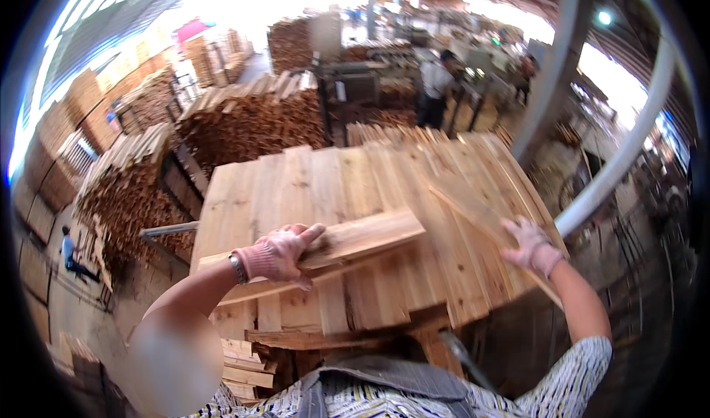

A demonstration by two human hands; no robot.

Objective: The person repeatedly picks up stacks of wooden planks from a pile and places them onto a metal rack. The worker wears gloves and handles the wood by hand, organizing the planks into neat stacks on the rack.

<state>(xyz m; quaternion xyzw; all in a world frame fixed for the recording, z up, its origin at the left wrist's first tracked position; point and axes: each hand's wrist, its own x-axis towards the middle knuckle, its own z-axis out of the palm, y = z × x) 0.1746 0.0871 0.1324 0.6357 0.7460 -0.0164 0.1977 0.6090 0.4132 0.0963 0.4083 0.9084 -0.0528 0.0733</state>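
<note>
My left hand (276, 254), in a pink knit glove with a watch at the wrist, is closed around a short wooden board (373, 235). The board lies aslant above the table, and another edge shows beneath it, perhaps a second board. At the right, my gloved right hand (534, 246) grips a narrow, slanted wooden board (473, 212), slightly blurred, its near end running past the table's edge. Under both hands, planks laid side by side (296, 185) cover the tabletop.
Stacked lumber (251, 122) stands beyond the table at the left. Short wood pieces (248, 366) lie below the table's near edge. A grey post (555, 70) rises at the right. One person (436, 85) stands beyond the table; another person (74, 255) is far left.
</note>
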